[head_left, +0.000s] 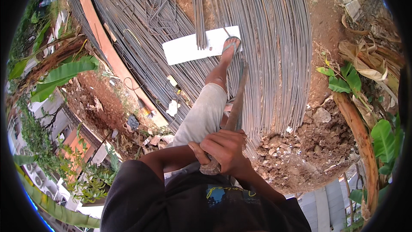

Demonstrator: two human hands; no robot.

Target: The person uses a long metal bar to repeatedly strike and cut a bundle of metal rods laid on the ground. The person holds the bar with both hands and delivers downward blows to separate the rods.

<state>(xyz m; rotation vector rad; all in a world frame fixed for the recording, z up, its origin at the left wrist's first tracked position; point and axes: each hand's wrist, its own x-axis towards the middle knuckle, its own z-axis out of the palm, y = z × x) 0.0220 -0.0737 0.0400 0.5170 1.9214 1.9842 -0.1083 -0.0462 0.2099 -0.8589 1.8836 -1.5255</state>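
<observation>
Both my hands are wrapped round a long, thick brown bar [237, 103] in front of my chest. My right hand [225, 149] is closed over its near part, knuckles up. My left hand [198, 152] is closed beside and partly under the right, mostly hidden by it. The rounded near end [210, 167] of the bar sticks out below my hands. From there the bar slants away to its far end beside my sandalled foot [231, 45]. That foot stands on a white board [184, 51] laid over long steel rebars [274, 51].
A short bundle of rebars [199, 13] rests on the white board. Bent rebar pieces [161, 10] lie farther back. A long wooden plank [103, 43] runs along the left. Broken soil and rubble [317, 146] lie at right, near a banana stem [354, 129].
</observation>
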